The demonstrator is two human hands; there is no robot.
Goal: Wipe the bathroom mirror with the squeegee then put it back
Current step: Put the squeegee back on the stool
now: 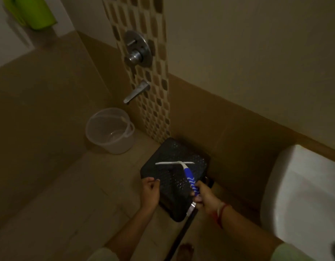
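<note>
Your right hand [199,194] is clamped on the blue-and-white plastic squeegee [183,172], blade pointing away over the black perforated stool [174,153]; your left hand [149,191] hangs empty, loosely curled.

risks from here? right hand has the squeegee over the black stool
1. The right hand grips only the tail end of the squeegee handle, so the blade end could tip or slip.
2. The black stool top is perforated and sits tight against the wall; a squeegee laid near its edge might slide off.
3. The room is dim, and the left hand holds nothing to steady it.
</note>
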